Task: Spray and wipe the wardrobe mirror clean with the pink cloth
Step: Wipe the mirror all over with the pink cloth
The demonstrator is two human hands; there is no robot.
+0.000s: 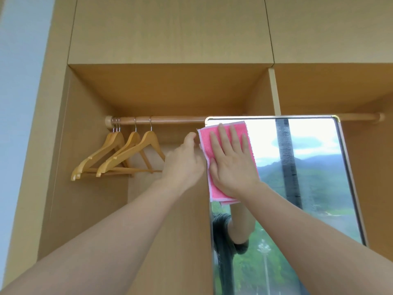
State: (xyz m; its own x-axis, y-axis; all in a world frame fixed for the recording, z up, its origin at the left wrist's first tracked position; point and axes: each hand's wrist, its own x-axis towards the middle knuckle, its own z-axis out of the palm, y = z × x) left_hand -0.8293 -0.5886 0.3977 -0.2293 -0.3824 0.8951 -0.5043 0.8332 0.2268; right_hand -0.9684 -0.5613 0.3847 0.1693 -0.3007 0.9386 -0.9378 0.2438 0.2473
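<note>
The wardrobe mirror [308,177] stands in a gold frame at the right, reflecting green hills and sky. A folded pink cloth [205,138] lies flat against its top left corner. My right hand [231,165] presses the cloth onto the glass with straight, spread fingers. My left hand [184,160] reaches to the mirror's left edge, its fingers curled around the edge just beside the cloth. No spray bottle is in view.
A wooden rail [165,120] runs across the open wardrobe, behind the mirror's top. Several wooden hangers [119,154] hang at its left end. Closed cupboard doors [170,28] sit above. A pale wall [19,81] is at the far left.
</note>
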